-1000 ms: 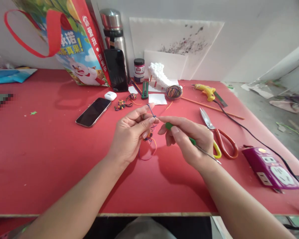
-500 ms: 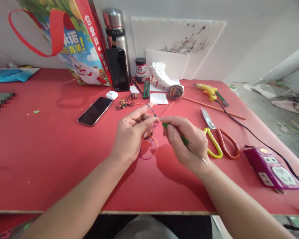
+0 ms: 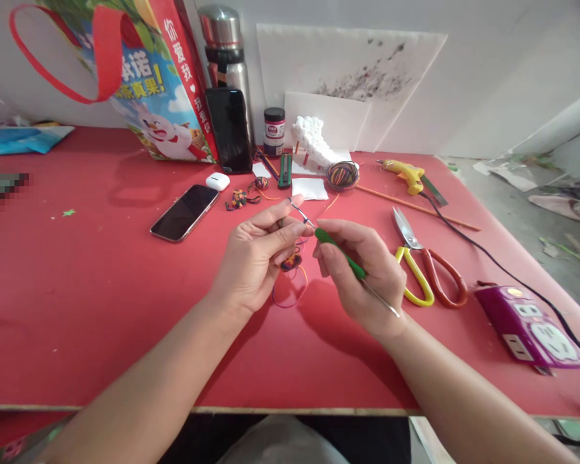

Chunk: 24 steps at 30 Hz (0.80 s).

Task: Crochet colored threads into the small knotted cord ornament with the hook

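Note:
My right hand (image 3: 365,270) is closed round the green handle of a crochet hook (image 3: 339,251), whose thin metal shaft sticks out behind toward the wrist. Its front tip meets dark yarn at my left fingertips. My left hand (image 3: 256,254) pinches a small piece of multicoloured yarn work (image 3: 290,261) between thumb and fingers, with a dark strand running up over the raised index finger. Below it hangs a loose loop of orange and purple yarn (image 3: 290,305). Farther back, a ball of multicoloured yarn (image 3: 342,174) rests on the table, and an orange strand trails from it.
Scissors (image 3: 413,258), a yellow glue gun (image 3: 406,176) and a purple power strip (image 3: 531,327) with its cord lie to the right. A phone (image 3: 185,212) and a white earbud case (image 3: 218,182) are at left. A gift bag (image 3: 149,84) and a steel thermos (image 3: 232,58) stand behind.
My right hand has turned slightly, so more of the green handle shows, and the hook's metal tip now reaches up along the strand by my left index finger. The view has shifted slightly.

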Each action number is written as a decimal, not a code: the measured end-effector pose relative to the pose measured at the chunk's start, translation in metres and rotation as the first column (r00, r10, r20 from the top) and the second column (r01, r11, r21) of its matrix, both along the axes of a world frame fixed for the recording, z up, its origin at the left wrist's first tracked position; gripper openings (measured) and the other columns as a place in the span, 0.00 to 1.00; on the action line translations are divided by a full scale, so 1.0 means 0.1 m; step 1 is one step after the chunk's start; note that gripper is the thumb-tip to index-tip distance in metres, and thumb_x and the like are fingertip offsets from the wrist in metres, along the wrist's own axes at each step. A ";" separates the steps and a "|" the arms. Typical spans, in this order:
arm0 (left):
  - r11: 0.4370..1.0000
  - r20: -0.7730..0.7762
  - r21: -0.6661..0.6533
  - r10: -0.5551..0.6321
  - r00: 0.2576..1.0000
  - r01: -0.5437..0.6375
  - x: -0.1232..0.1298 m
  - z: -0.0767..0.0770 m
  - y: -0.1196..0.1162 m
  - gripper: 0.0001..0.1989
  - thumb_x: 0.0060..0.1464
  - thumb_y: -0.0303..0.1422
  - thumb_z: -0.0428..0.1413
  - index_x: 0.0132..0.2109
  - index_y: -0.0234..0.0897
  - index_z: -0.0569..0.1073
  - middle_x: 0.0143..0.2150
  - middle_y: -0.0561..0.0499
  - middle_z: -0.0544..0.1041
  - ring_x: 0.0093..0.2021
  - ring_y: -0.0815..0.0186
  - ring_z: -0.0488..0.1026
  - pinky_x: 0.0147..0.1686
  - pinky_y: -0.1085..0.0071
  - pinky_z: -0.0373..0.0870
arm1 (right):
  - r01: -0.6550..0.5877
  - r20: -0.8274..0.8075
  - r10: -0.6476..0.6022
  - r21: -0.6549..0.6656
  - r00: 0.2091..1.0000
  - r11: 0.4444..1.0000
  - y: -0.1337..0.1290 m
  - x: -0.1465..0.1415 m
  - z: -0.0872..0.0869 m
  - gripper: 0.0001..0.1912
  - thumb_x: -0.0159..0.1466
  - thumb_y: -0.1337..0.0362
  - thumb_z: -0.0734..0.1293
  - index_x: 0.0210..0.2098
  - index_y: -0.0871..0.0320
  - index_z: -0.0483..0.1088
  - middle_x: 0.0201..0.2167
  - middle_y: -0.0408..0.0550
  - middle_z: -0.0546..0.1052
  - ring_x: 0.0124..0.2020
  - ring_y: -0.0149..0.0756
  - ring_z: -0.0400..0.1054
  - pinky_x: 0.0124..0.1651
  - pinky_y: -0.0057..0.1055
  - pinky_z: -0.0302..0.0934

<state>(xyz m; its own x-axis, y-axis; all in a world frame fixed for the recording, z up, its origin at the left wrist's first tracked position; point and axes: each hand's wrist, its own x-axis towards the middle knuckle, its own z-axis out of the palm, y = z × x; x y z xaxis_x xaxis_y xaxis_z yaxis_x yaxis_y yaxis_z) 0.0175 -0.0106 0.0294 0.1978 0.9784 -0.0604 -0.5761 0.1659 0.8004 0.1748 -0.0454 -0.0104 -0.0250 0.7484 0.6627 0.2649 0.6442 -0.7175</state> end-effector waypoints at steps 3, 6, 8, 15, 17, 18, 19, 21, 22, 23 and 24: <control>1.000 -0.016 0.003 -0.017 1.000 0.017 -0.04 0.00 0.04 0.12 0.48 0.22 0.71 0.41 0.35 0.89 0.29 0.49 0.84 0.19 0.82 0.58 0.23 0.82 0.61 | -0.031 -0.055 0.029 -0.030 0.998 0.999 0.02 0.04 0.06 0.12 0.74 0.69 0.71 0.56 0.53 0.79 0.40 0.44 0.85 0.29 0.28 0.75 0.35 0.29 0.74; 1.000 -0.026 -0.010 -0.030 0.999 0.029 -0.08 0.02 0.06 0.11 0.50 0.20 0.69 0.41 0.35 0.90 0.28 0.47 0.84 0.18 0.83 0.57 0.23 0.84 0.61 | -0.049 -0.102 0.044 -0.046 0.994 0.998 0.02 0.07 0.12 0.13 0.73 0.71 0.72 0.54 0.52 0.81 0.34 0.41 0.82 0.27 0.27 0.73 0.32 0.27 0.72; 0.999 -0.028 -0.024 -0.032 0.999 0.032 -0.09 0.04 0.07 0.11 0.51 0.19 0.67 0.40 0.35 0.90 0.28 0.47 0.84 0.18 0.83 0.56 0.22 0.85 0.60 | -0.054 -0.119 0.049 -0.045 0.992 0.998 0.02 0.09 0.14 0.14 0.72 0.72 0.72 0.53 0.51 0.82 0.33 0.41 0.82 0.27 0.27 0.72 0.31 0.27 0.71; 0.991 0.000 -0.129 -0.039 0.999 0.038 -0.15 0.07 0.11 0.12 0.55 0.15 0.62 0.39 0.31 0.89 0.27 0.46 0.84 0.16 0.83 0.56 0.19 0.87 0.60 | -0.048 -0.096 0.042 -0.061 0.995 0.997 0.02 0.17 0.21 0.13 0.71 0.70 0.73 0.51 0.50 0.85 0.30 0.40 0.81 0.25 0.28 0.70 0.29 0.28 0.69; 0.987 0.013 -0.151 -0.046 0.999 0.047 -0.15 0.09 0.11 0.13 0.56 0.15 0.61 0.39 0.30 0.89 0.27 0.46 0.84 0.16 0.84 0.56 0.18 0.88 0.59 | -0.062 -0.104 0.057 -0.053 0.993 0.997 0.02 0.19 0.24 0.12 0.71 0.70 0.74 0.50 0.51 0.86 0.29 0.41 0.81 0.25 0.28 0.70 0.29 0.29 0.69; 0.985 0.020 -0.165 -0.050 0.999 0.053 -0.16 0.10 0.11 0.13 0.57 0.15 0.60 0.38 0.30 0.88 0.27 0.46 0.84 0.16 0.84 0.56 0.18 0.88 0.59 | -0.065 -0.106 0.060 -0.050 0.993 0.997 0.03 0.20 0.26 0.12 0.70 0.71 0.74 0.49 0.51 0.86 0.29 0.41 0.81 0.25 0.29 0.70 0.29 0.29 0.69; 0.982 0.026 -0.181 -0.056 0.998 0.060 -0.16 0.11 0.12 0.14 0.58 0.14 0.59 0.38 0.29 0.88 0.26 0.46 0.84 0.15 0.84 0.55 0.17 0.88 0.58 | -0.066 -0.104 0.061 -0.050 0.993 0.997 0.03 0.21 0.27 0.11 0.70 0.71 0.74 0.48 0.51 0.86 0.30 0.41 0.82 0.25 0.29 0.70 0.30 0.30 0.69; 0.973 0.045 -0.216 -0.076 0.996 0.084 -0.16 0.14 0.12 0.15 0.59 0.14 0.57 0.37 0.28 0.88 0.25 0.46 0.83 0.15 0.84 0.54 0.16 0.88 0.57 | -0.068 -0.097 0.062 -0.060 0.993 0.996 0.03 0.23 0.30 0.11 0.69 0.71 0.75 0.47 0.51 0.87 0.30 0.42 0.82 0.25 0.28 0.69 0.31 0.30 0.69; 0.967 0.056 -0.233 -0.089 0.994 0.100 -0.17 0.15 0.13 0.15 0.59 0.14 0.56 0.37 0.27 0.88 0.25 0.46 0.82 0.15 0.84 0.53 0.16 0.88 0.56 | -0.074 -0.101 0.067 -0.070 0.993 0.995 0.03 0.24 0.31 0.12 0.69 0.71 0.75 0.47 0.51 0.87 0.29 0.42 0.82 0.25 0.28 0.69 0.30 0.30 0.69; 0.962 0.069 -0.246 -0.104 0.992 0.119 -0.17 0.16 0.13 0.15 0.59 0.14 0.55 0.38 0.27 0.88 0.25 0.46 0.82 0.15 0.84 0.52 0.15 0.88 0.57 | -0.085 -0.114 0.075 -0.083 0.991 0.993 0.03 0.25 0.31 0.12 0.69 0.71 0.75 0.47 0.51 0.88 0.29 0.42 0.81 0.25 0.28 0.68 0.29 0.30 0.68; 0.957 0.083 -0.254 -0.119 0.989 0.137 -0.18 0.16 0.13 0.16 0.58 0.14 0.55 0.38 0.26 0.88 0.25 0.46 0.82 0.15 0.84 0.52 0.15 0.87 0.57 | -0.098 -0.137 0.084 -0.099 0.987 0.990 0.03 0.27 0.31 0.11 0.69 0.71 0.75 0.47 0.51 0.88 0.28 0.42 0.81 0.24 0.28 0.68 0.27 0.29 0.66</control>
